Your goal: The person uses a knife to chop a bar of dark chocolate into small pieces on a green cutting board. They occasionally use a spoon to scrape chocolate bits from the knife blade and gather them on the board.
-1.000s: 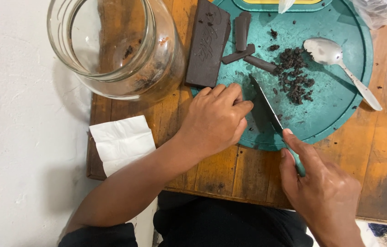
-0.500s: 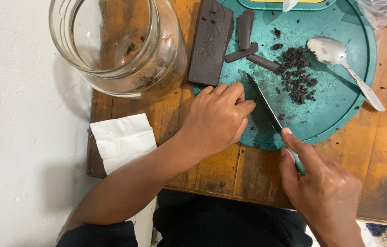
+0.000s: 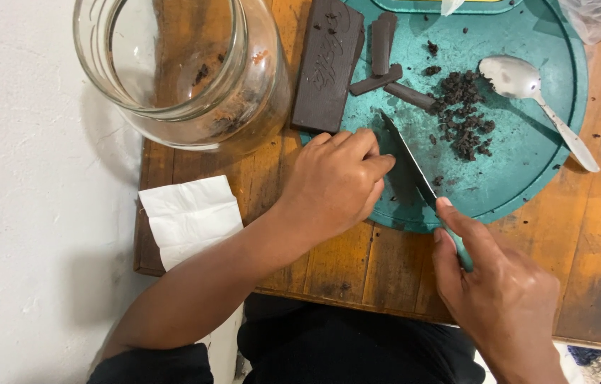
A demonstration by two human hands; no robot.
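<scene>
While the right hand (image 3: 503, 302) clamps its fingers around the teal handle of the knife (image 3: 408, 162), with the forefinger laid along the spine, the left hand (image 3: 336, 181) rests curled at the near-left rim of the round teal tray (image 3: 528, 171), its fingers drawn together and knuckles bent. Whether those fingers pin a piece of chocolate under them cannot be told; the fingertips are hidden.

The knife lies on the tray with its long axis running from about five o'clock, at the handle, to about eleven o'clock, at the tip, which points toward the dark chocolate slab (image 3: 329, 64) at the tray's ten o'clock edge. Three cut sticks (image 3: 384, 64) lie just beside the slab, and a heap of chopped bits (image 3: 464, 114) sits at the tray's centre, toward one o'clock from the blade.

The main risk appears to be the left knuckles: they sit just beside the flat of the blade, so a slip on hard chocolate could probably drive the edge into them. The tray also overhangs nothing but rests on a worn wooden board (image 3: 585, 235), and a hard press might make it skid. The big glass jar (image 3: 179, 64) stands near the left wrist at eleven o'clock, where a jerked elbow could knock it. A spoon (image 3: 535, 99) lies at two o'clock, a folded white napkin (image 3: 190, 217) at eight.
</scene>
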